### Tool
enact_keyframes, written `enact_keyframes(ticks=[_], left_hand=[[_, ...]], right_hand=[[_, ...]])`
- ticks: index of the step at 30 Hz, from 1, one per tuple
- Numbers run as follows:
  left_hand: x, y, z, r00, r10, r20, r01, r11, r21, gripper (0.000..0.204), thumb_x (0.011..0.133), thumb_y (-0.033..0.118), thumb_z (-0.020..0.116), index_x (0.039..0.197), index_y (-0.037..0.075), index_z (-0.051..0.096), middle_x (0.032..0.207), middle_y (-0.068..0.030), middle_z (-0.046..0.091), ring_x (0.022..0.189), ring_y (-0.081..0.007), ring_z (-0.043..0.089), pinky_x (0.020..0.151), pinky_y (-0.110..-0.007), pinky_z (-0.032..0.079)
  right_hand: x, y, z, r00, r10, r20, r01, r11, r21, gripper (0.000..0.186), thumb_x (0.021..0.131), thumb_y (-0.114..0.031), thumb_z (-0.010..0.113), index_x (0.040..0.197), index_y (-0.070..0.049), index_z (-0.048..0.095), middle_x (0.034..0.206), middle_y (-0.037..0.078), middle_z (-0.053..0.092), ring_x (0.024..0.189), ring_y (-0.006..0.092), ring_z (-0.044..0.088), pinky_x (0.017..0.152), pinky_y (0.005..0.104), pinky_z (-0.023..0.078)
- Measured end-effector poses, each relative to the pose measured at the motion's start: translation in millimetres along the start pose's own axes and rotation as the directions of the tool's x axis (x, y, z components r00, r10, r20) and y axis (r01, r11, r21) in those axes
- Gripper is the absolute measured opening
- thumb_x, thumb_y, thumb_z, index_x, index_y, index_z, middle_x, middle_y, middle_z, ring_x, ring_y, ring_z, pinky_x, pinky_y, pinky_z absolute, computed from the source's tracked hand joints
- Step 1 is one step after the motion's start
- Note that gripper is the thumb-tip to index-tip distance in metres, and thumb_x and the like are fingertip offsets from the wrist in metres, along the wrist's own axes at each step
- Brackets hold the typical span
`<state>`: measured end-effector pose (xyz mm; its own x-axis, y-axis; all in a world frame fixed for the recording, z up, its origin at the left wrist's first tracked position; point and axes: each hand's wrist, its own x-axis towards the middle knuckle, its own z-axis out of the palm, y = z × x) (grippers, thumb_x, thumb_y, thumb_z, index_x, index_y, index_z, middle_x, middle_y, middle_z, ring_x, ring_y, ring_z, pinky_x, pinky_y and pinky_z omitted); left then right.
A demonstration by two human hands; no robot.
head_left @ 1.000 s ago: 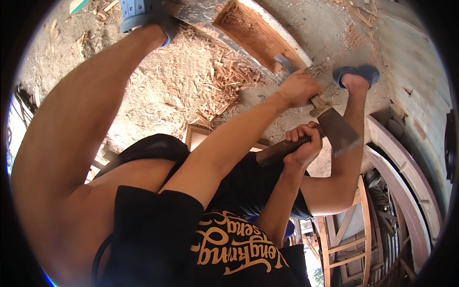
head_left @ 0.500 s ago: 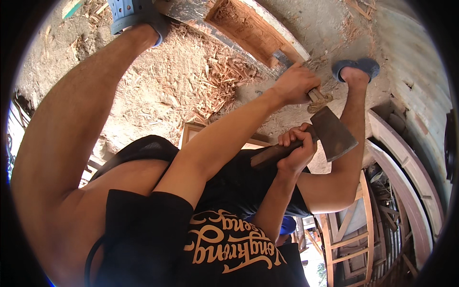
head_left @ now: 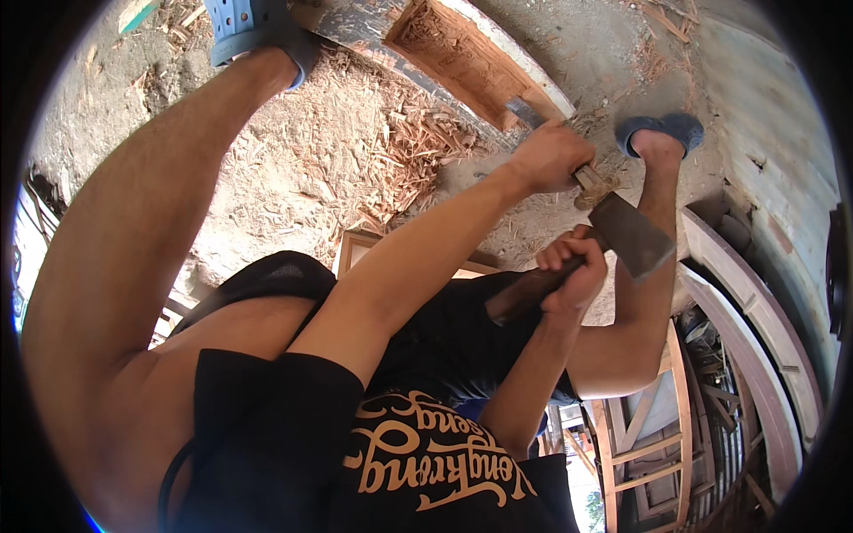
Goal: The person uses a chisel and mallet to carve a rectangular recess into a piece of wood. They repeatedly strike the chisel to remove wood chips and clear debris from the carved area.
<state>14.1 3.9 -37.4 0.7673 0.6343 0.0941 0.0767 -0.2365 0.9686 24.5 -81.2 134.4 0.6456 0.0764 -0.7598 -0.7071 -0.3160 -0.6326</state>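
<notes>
My left hand is closed around a chisel whose blade points into a hollowed recess in a long wooden beam. The chisel's splayed wooden butt sticks out behind my fist. My right hand grips the wooden handle of a hatchet, and its flat steel head sits right by the chisel's butt. I am bent far over, with both legs in view. One blue sandal stands on the beam's left part and the other blue sandal lies right of the chisel.
Wood chips and shavings cover the sandy ground below the beam. Curved wooden frame pieces lie at the right by a corrugated wall. A wooden frame shows behind my legs, and slatted frames sit lower right.
The hatchet head has shifted a little beside the chisel's butt, dipping away and coming back. My left hand keeps the chisel at the same spot in the beam.
</notes>
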Motion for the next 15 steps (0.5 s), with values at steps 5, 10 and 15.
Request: enact_keyframes(ticks=[5, 10, 15], left_hand=[[2, 3, 7, 0.999, 0.034, -0.023, -0.033, 0.998, 0.046, 0.019, 0.064, 0.019, 0.072, 0.076, 0.014, 0.058, 0.075, -0.0053, 0.063, 0.082, -0.0262, 0.063, 0.078, -0.040, 0.043], [4, 1, 4, 0.998, -0.023, 0.061, 0.019, 0.997, 0.077, 0.017, 0.066, 0.022, 0.071, 0.073, 0.014, 0.057, 0.071, -0.0052, 0.062, 0.079, -0.0266, 0.064, 0.078, -0.040, 0.043], [0, -4, 5, 0.999, 0.040, 0.006, -0.041, 0.996, 0.083, 0.020, 0.066, 0.024, 0.072, 0.074, 0.014, 0.058, 0.073, -0.0057, 0.062, 0.079, -0.0268, 0.064, 0.077, -0.041, 0.043]], right_hand=[[7, 5, -9, 0.988, -0.150, -0.049, 0.155, 0.980, 0.127, 0.010, 0.077, -0.006, 0.051, 0.086, -0.008, 0.047, 0.064, 0.002, 0.039, 0.052, 0.0134, 0.039, 0.053, 0.0305, 0.037], [12, 7, -6, 0.989, -0.132, -0.063, 0.137, 0.987, 0.078, 0.014, 0.074, -0.003, 0.051, 0.087, -0.008, 0.047, 0.064, 0.004, 0.039, 0.052, 0.0157, 0.039, 0.052, 0.0311, 0.037], [20, 1, 0, 0.999, 0.036, -0.027, -0.036, 0.999, -0.007, 0.013, 0.073, -0.002, 0.052, 0.085, -0.006, 0.048, 0.063, 0.004, 0.040, 0.052, 0.0166, 0.040, 0.051, 0.0317, 0.038]])
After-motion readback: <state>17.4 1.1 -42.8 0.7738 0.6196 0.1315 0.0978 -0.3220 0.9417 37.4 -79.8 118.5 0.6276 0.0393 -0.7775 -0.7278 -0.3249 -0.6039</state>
